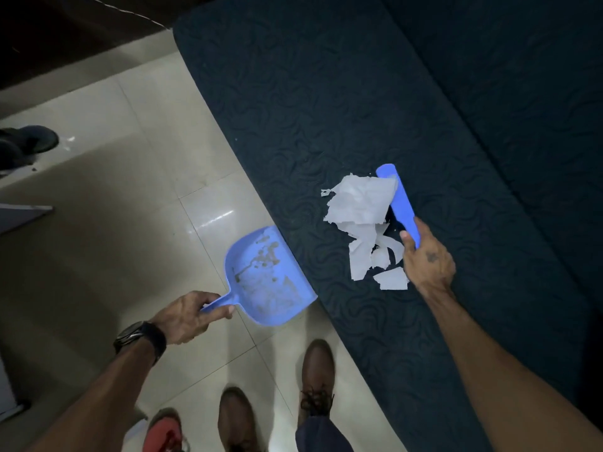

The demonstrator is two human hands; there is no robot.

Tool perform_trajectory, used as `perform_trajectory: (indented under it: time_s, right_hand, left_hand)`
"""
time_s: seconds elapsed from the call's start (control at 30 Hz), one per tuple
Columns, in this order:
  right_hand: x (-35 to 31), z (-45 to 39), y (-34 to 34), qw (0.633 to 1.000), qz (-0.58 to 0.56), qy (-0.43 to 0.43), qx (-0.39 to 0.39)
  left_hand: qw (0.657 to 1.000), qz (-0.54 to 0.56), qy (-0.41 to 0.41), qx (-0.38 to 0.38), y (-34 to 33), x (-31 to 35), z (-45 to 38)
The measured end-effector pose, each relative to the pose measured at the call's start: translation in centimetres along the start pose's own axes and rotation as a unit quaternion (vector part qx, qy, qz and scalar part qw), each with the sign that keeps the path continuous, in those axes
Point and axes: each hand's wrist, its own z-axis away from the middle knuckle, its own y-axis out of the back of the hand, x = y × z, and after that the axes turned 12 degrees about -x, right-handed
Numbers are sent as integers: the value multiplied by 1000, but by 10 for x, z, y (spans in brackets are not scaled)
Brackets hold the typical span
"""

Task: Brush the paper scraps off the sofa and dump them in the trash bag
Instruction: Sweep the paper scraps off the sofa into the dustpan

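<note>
Left hand (186,316) grips one dustpan (266,277); right hand (427,259) grips one brush (399,200); several scraps (365,220) on sofa (326,109).

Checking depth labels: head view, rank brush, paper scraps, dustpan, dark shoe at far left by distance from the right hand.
1. Brush: gripped in the right hand.
2. Paper scraps: on the sofa, just left of that hand.
3. Dustpan: at the sofa's front edge, held by the left hand.
4. Dark shoe: on the floor, far left.
</note>
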Motion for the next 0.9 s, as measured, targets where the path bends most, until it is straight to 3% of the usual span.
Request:
perform_trajectory:
  time_s: [0.7,0.9]
  right_hand:
    - [-11,70,-66,992,35,118,-27]
    - [-16,106,-91,973,67,219,-26]
  left_hand:
    - [1000,1,-1,13,-3,15,3]
    - [1000,5,2,11,-5,14,2]
